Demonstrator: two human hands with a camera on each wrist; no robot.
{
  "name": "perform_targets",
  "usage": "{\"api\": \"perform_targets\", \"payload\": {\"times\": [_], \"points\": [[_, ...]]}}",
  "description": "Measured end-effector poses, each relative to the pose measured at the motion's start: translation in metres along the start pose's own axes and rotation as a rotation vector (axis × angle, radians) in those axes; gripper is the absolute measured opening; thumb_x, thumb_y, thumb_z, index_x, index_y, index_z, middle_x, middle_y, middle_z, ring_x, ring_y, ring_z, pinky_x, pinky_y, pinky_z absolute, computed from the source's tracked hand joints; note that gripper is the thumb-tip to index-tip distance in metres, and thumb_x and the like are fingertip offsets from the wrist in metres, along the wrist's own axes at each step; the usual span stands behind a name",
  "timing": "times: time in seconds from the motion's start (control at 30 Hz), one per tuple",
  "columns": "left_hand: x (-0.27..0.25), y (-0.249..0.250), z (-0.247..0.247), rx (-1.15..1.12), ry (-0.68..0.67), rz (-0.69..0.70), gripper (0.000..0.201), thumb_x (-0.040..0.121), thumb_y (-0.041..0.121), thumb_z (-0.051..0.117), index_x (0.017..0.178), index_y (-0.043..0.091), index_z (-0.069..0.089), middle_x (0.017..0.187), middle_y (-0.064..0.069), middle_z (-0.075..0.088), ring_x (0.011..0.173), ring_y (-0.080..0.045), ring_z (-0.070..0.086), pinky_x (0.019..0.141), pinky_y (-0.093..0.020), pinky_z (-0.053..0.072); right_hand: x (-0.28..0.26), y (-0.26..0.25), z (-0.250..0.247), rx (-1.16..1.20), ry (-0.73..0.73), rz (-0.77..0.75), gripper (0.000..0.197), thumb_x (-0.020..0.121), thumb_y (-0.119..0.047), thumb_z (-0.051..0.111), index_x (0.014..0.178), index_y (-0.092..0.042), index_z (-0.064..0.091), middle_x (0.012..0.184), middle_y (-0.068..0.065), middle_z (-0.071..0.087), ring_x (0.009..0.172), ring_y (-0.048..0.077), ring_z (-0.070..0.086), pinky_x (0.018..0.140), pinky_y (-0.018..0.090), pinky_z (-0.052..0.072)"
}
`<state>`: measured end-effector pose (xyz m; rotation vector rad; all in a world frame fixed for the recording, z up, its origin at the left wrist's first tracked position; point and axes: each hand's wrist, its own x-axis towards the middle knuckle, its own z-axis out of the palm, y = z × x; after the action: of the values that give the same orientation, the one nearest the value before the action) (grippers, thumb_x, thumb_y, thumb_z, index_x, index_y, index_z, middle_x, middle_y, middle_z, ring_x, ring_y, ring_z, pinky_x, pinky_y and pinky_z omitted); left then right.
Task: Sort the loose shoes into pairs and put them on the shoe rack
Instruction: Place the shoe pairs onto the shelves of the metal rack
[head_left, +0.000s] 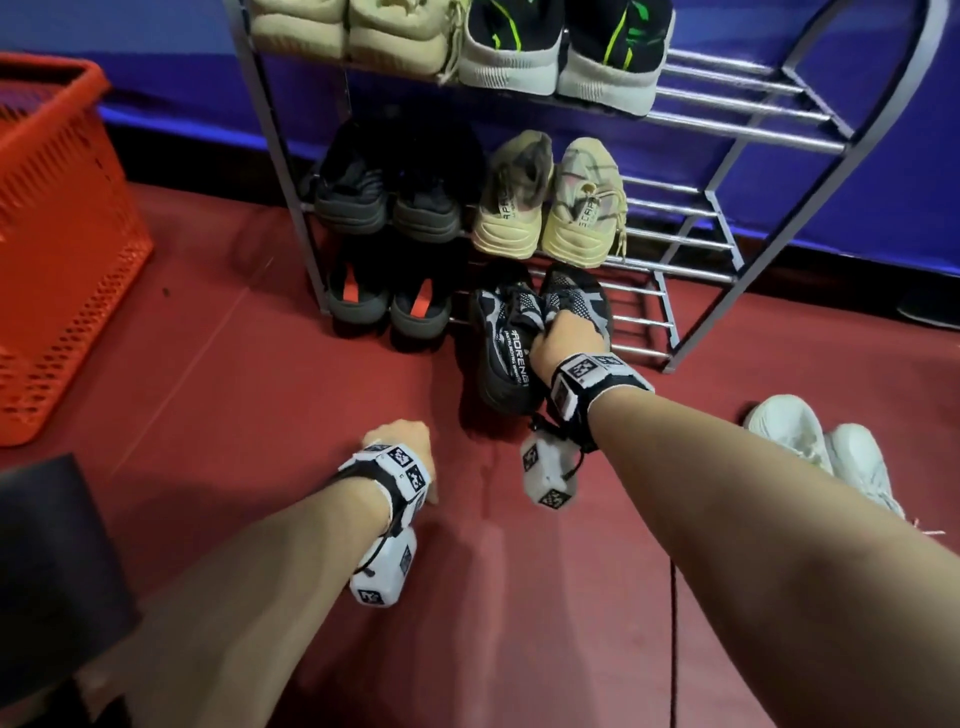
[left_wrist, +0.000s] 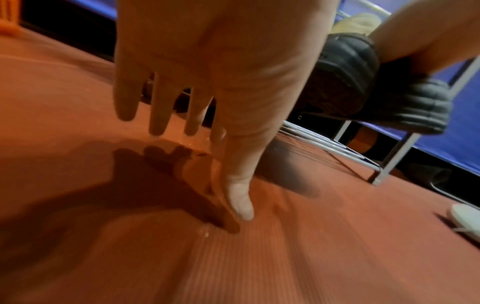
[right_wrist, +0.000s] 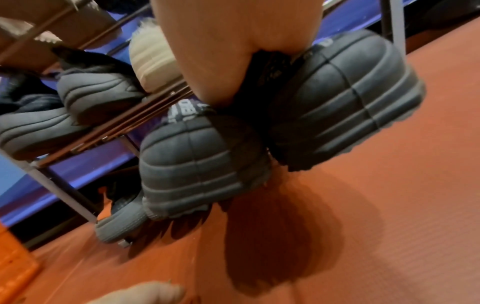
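Observation:
My right hand (head_left: 558, 338) grips a pair of black-and-grey mesh sneakers (head_left: 501, 343) together by their collars. Their toes point into the right half of the metal shoe rack's (head_left: 727, 145) bottom shelf. In the right wrist view their ridged dark heels (right_wrist: 202, 160) hang a little above the red floor below my right hand (right_wrist: 221, 51). My left hand (head_left: 405, 441) hovers low over the floor to the left and holds nothing. The left wrist view shows the left hand (left_wrist: 202, 82) with straight, spread fingers. A white pair (head_left: 815, 441) lies loose on the floor at the right.
The rack holds a beige pair (head_left: 348, 36), a black-and-green pair (head_left: 561, 52), a black pair (head_left: 389, 192), a tan pair (head_left: 545, 208) and a black pair with orange insoles (head_left: 384, 301). An orange basket (head_left: 57, 234) stands at the left. A dark object (head_left: 52, 561) sits at lower left.

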<state>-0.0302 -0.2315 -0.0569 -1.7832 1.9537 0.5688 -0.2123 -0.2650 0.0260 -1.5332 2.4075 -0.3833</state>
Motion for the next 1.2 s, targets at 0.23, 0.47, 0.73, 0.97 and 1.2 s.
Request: {"api": "perform_targets", "payload": {"times": [0.23, 0.47, 0.73, 0.97, 1.2], "points": [[0.043, 0.008, -0.02, -0.139, 0.029, -0.036, 0.107, 0.052, 0.04, 0.091, 0.14, 0.027, 0.033, 0.147, 0.004, 0.025, 0.133, -0.032, 0.034, 0.099, -0.051, 0.04, 0.039, -0.02, 0.028, 0.106, 0.024, 0.078, 0.027, 0.095, -0.022, 0.049, 0.115, -0.008, 0.061, 0.118, 0.013, 0.064, 0.111, 0.032, 0.059, 0.08, 0.027, 0.041], [0.069, 0.019, -0.021, -0.146, -0.09, -0.086, 0.099, 0.063, 0.029, 0.085, 0.145, 0.027, 0.03, 0.145, -0.014, 0.036, 0.128, -0.042, 0.042, 0.094, -0.057, 0.046, 0.074, -0.023, 0.052, 0.081, 0.069, 0.13, 0.033, 0.093, -0.019, 0.05, 0.123, -0.008, 0.057, 0.124, 0.014, 0.061, 0.118, 0.033, 0.055, 0.095, 0.035, 0.044], [0.085, 0.024, -0.029, -0.032, -0.153, -0.002, 0.06, 0.093, 0.018, 0.058, 0.146, 0.02, 0.03, 0.153, -0.022, 0.026, 0.136, -0.043, 0.034, 0.112, -0.056, 0.025, 0.105, -0.025, 0.067, 0.118, 0.069, 0.152, 0.035, 0.093, -0.016, 0.047, 0.128, -0.008, 0.05, 0.125, 0.019, 0.057, 0.118, 0.032, 0.054, 0.096, 0.033, 0.042], [0.077, 0.028, -0.041, -0.002, -0.217, 0.009, 0.098, 0.064, 0.026, 0.088, 0.143, 0.016, 0.032, 0.147, -0.021, 0.035, 0.137, -0.039, 0.032, 0.108, -0.057, 0.033, 0.118, -0.028, 0.077, 0.256, 0.077, 0.076, 0.034, 0.099, -0.01, 0.04, 0.13, 0.0, 0.049, 0.128, 0.017, 0.055, 0.121, 0.032, 0.051, 0.096, 0.02, 0.038], [0.079, 0.028, -0.036, 0.017, -0.158, 0.012, 0.076, 0.074, 0.022, 0.08, 0.138, 0.018, 0.039, 0.134, -0.014, 0.05, 0.133, -0.033, 0.038, 0.107, -0.055, 0.034, 0.113, -0.015, 0.081, 0.18, 0.146, 0.135, 0.043, 0.088, -0.042, 0.055, 0.121, -0.015, 0.055, 0.117, 0.012, 0.063, 0.114, 0.032, 0.055, 0.095, 0.038, 0.039]]}}
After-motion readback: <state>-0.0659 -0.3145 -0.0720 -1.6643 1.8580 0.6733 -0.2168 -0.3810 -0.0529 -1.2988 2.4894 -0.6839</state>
